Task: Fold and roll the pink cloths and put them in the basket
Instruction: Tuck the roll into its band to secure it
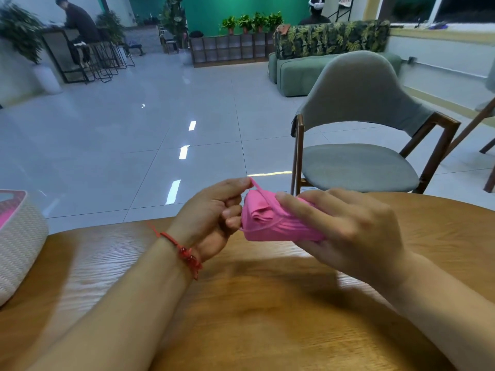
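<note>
Pink cloth roll held above the tabletop, long axis left-right, rolled end facing my left hand, which pinches its thin strip. My right hand grips the roll, hiding its far end. Basket cut off left.

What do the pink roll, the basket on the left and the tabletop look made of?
Pink rolled cloth: thin matte fabric, judging by soft folds and fine ribs. White woven basket: a fine textured weave, maybe cord or plastic; unclear. Round brown table: wood or veneer, with visible grain and a slight sheen.
</note>
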The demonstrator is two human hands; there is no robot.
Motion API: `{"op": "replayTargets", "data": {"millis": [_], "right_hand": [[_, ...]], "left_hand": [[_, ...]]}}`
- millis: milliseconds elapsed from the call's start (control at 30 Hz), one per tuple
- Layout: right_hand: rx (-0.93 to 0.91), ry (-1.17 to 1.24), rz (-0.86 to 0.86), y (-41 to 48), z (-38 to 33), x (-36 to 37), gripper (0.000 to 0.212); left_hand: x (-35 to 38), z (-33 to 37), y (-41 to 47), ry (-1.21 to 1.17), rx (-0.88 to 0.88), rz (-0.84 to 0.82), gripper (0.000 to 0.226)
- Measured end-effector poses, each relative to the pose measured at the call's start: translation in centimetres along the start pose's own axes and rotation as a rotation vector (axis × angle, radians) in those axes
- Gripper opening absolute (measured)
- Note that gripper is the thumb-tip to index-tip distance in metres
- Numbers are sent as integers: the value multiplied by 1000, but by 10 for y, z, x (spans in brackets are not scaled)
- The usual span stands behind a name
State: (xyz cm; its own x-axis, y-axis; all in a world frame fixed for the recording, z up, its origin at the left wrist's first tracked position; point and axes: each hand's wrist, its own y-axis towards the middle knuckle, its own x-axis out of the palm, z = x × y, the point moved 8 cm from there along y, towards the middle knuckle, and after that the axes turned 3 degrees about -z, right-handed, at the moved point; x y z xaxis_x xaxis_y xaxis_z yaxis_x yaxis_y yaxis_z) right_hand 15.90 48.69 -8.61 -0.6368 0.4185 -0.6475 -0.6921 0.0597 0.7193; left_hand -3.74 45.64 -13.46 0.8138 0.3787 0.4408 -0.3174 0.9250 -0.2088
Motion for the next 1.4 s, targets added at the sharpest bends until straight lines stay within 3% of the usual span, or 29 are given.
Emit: {"op": "replayTargets", "data": {"millis": [100, 200, 333, 500, 567, 667, 800, 933, 1067, 1200, 1300, 1400], "right_hand": [[-48, 5, 133, 3, -11, -19, 40], [37, 58, 158, 9, -8, -29, 44], [326, 264, 71, 8, 7, -17, 56], [752, 596, -139, -11, 24, 24, 73], [881, 734, -147, -15, 31, 35, 66], [1023, 925, -99, -15, 33, 43, 47], [1160, 1192, -69, -16, 26, 53, 48], [1358, 1456, -92, -29, 13, 73, 44], [1416, 1634, -150, -33, -5, 84, 40], [1494, 1791, -170, -37, -15, 92, 49], [1575, 1917, -73, -37, -12, 90, 53], [1646, 2045, 23, -38, -9, 85, 56]], "left_hand": [[-1, -9, -3, 12, -134, -27, 27], [-5, -13, -4, -139, -248, -58, 19], [-6, -31, -5, -126, -351, -80, 12], [-3, -53, 4, -331, -388, -29, 9], [7, -63, 2, -381, -417, -64, 18], [22, -73, 1, -400, -447, -80, 10], [23, -71, 1, -408, -446, -60, 10], [8, -59, 2, -244, -306, 59, 12], [-12, -42, 13, 170, -48, 232, 12], [2, -37, 12, 175, 133, 136, 3], [10, -25, 5, 385, 403, 55, 15], [22, -16, -5, 635, 565, 47, 15]]}}
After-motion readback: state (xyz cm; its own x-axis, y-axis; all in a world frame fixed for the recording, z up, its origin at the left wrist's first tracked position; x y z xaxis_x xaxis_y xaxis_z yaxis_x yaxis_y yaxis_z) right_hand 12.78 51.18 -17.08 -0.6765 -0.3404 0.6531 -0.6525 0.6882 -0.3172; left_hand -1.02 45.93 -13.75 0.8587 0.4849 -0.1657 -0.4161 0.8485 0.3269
